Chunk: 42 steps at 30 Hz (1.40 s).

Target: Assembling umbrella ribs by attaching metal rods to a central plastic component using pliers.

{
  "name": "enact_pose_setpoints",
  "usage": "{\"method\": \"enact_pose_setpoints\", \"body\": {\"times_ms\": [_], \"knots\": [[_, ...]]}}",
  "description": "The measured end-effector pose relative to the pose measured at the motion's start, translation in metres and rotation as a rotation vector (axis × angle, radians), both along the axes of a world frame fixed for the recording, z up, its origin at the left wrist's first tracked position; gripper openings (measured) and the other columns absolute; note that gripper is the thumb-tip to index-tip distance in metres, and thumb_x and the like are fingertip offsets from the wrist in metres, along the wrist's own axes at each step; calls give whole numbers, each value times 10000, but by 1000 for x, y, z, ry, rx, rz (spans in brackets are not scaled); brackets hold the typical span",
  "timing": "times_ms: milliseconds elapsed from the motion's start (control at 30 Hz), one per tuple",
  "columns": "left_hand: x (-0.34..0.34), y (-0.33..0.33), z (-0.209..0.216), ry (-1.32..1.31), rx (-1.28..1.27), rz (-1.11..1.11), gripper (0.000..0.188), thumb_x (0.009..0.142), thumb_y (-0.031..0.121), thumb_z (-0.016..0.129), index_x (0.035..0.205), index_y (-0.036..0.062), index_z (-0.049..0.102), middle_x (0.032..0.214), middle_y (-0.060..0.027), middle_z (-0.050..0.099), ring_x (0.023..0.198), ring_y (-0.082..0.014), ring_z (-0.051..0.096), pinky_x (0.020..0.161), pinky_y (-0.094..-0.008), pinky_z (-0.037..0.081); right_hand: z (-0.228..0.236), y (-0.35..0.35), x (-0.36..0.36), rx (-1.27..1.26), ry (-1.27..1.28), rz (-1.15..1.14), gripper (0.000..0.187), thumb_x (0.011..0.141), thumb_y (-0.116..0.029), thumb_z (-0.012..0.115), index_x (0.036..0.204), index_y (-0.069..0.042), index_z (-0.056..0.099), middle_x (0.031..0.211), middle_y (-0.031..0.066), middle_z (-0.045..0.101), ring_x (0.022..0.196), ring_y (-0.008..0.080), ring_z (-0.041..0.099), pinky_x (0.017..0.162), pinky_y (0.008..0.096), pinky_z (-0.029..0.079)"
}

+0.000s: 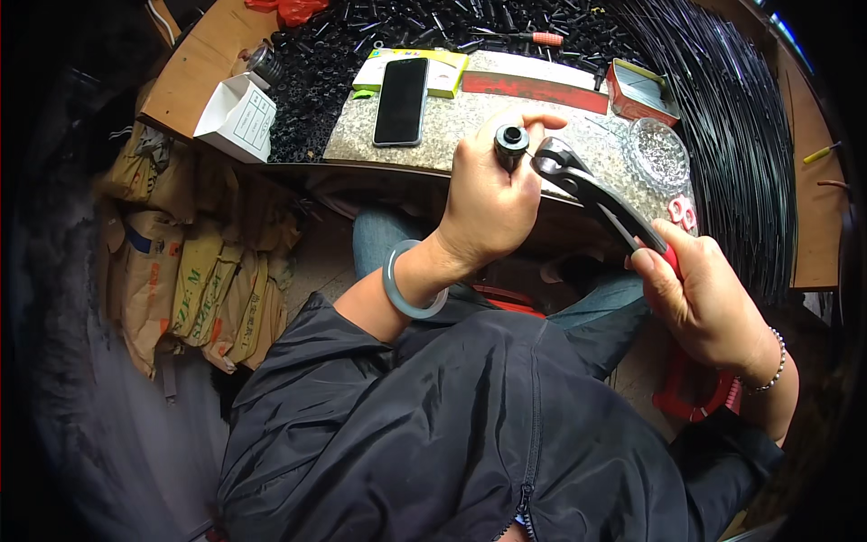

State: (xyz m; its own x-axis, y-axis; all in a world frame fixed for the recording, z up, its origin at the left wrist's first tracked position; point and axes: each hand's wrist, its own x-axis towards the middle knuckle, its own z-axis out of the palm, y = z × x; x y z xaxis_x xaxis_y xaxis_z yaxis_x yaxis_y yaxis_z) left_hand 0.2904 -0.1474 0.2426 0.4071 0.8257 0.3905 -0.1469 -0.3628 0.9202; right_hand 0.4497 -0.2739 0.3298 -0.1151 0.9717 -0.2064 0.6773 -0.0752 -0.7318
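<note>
My left hand (494, 191) is closed around a small black ring-topped cylindrical part (511, 140), its round opening facing up. In my right hand (706, 287) is a pair of pliers (591, 191) with dark arms and a red grip. The metal jaws of the pliers are beside the black part, close to my left fingers; whether they touch it I cannot tell. Both hands are held above the near edge of a speckled work board (361, 135). A black phone (401, 101) lies on that board, partly over a yellow and white box (444, 72).
Heaps of small black parts (307, 99) cover the table's left and back. Long black rods (736, 135) lie on the right. A glass dish (657, 154), a red tin (643, 90), a red strip (533, 88) and a white carton (237, 119) stand about. Brown sacks (149, 280) are at left.
</note>
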Motion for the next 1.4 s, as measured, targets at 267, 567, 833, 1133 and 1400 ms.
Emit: {"method": "enact_pose_setpoints", "body": {"times_ms": [267,567,833,1133,1400], "knots": [[3,-3,9,89,61,6,166,866,22,464,889,-16,624,622,0,509,564,-52,436,507,-217,343,6,3,-2,-114,57,-62,241,929,-172,487,808,37,494,566,132,485,503,153,421,494,311,378],[-3,4,20,-68,-143,-121,185,888,64,505,1043,-23,556,501,74,435,400,-5,368,385,-177,292,-115,32,45,418,-206,-112,364,921,-177,480,1206,37,405,1061,266,530,1004,384,539,828,365,435],[-31,-69,-211,192,-39,-96,219,819,159,622,946,7,528,823,-131,565,771,-300,580,714,-336,465,-181,62,46,598,-1045,-300,400,837,-283,571,1183,-92,504,895,88,531,843,248,524,646,359,432],[-109,16,-38,229,398,413,542,870,88,554,1350,28,309,1023,-150,579,734,-142,597,625,-260,485,-159,54,40,750,-895,-313,298,846,-258,580,1073,-64,572,1016,115,557,919,289,526,771,377,419],[-330,-98,-219,819,40,582,490,898,73,445,1345,-34,277,1265,-261,432,1137,-371,466,954,-387,366,-156,51,64,794,-804,-453,261,784,-208,624,982,-40,596,945,122,578,889,296,535,748,379,418]]}}
